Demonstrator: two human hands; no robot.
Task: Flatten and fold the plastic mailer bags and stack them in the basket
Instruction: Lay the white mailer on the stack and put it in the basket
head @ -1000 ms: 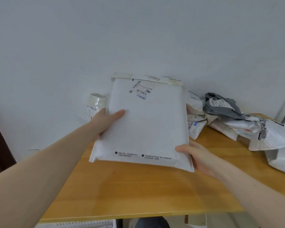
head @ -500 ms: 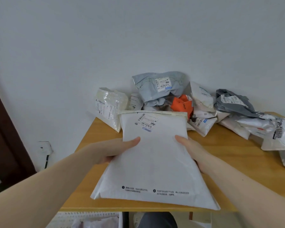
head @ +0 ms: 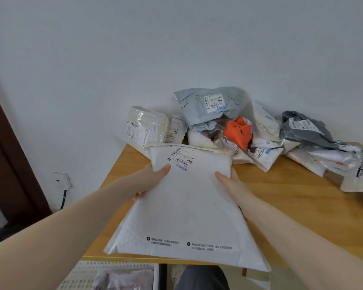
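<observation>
A large white padded mailer [head: 189, 210] with a shipping label near its far end lies lengthwise on the wooden table [head: 291, 206], its near end overhanging the front edge. My left hand [head: 151, 181] grips its far left side, thumb on top and fingers underneath. My right hand [head: 231, 183] holds the far right side the same way. A white perforated basket [head: 88, 275] stands below the table's front edge at the lower left, with a crumpled pinkish bag inside.
A pile of crumpled mailers sits at the table's back: a grey-blue one [head: 210, 105], an orange one [head: 238, 132], a clear bubble one [head: 145, 126], a dark grey one [head: 304, 130], white ones [head: 348, 164] at right. A wall socket [head: 60, 180] is at left.
The mailer came down from upright in front of me to flat on the table. Both hands shifted to its far end, and the view tilted down, revealing the pile behind.
</observation>
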